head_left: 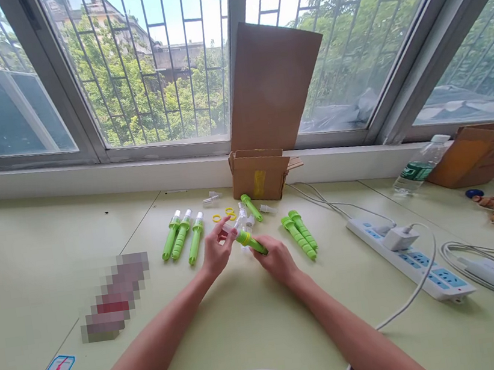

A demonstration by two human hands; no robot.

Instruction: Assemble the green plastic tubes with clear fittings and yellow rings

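Both hands meet over the middle of the table around one green plastic tube (pixel 251 242) with a yellow ring near its upper end. My right hand (pixel 277 258) is closed round the tube's lower part. At the other end, my left hand (pixel 217 251) pinches a clear plastic cap (pixel 228 229); whether it is fully seated on the tube I cannot tell. Just beyond the hands lie loose yellow rings (pixel 231 213) and clear plastic pieces (pixel 242 213). Left of them are several green tubes with clear caps (pixel 181 235). Uncapped green tubes (pixel 300 235) lie to the right, another green tube (pixel 251 207) behind.
A cardboard box (pixel 257 177) with its flap raised stands against the window sill. Rightward are a white power strip (pixel 412 260) with cables, a plastic bottle (pixel 422 167) and another carton (pixel 475 154). A pixelated object (pixel 116 296) lies on the left.
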